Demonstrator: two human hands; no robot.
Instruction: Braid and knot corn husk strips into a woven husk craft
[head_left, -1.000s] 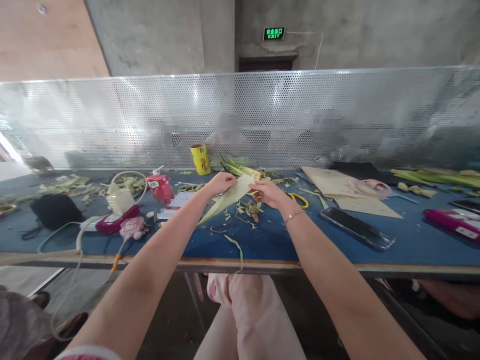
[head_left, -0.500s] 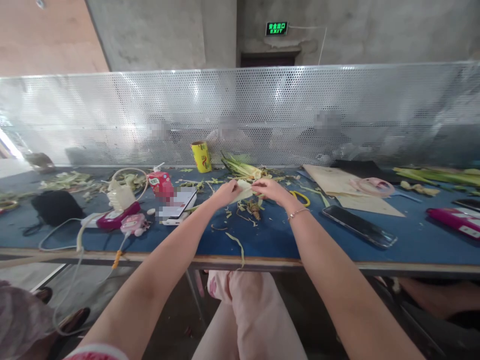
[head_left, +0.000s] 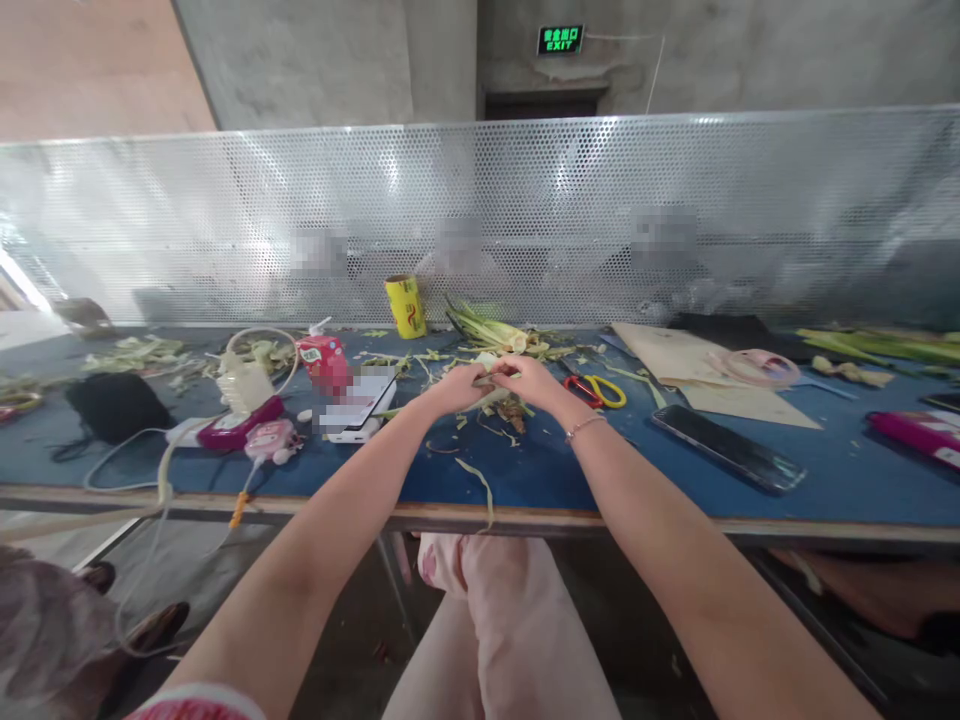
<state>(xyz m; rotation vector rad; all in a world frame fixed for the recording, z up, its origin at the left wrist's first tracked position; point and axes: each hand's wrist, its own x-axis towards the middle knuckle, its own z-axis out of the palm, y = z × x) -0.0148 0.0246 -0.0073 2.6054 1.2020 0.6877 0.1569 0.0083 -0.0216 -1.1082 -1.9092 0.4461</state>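
My left hand (head_left: pixel 460 388) and my right hand (head_left: pixel 529 384) meet over the middle of the table. Both pinch a pale green strip of leaf or husk (head_left: pixel 489 360) between thumbs and fingertips; the fingers partly cover it. A bracelet circles my right wrist. Just behind my hands lies a trimmed green stalk with long leaves (head_left: pixel 495 334), cut end toward me. Brown root-like scraps (head_left: pixel 513 414) lie under my hands. To the right of my right hand rest scissors with red and yellow handles (head_left: pixel 621 400).
On the blue table (head_left: pixel 540 480) stand a yellow roll (head_left: pixel 406 308) and a red drink carton (head_left: pixel 324 362). A phone on a white block (head_left: pixel 360 400), cables and a power strip lie left. Rightward are a dark phone (head_left: pixel 724 445) and cardboard (head_left: pixel 675 365). A perforated metal screen (head_left: pixel 525 200) closes the back.
My hands have come closer together, fingertips now touching around the pale strip, which shows less than before. The red handle of the scissors has come into sight. The view has tilted slightly down.
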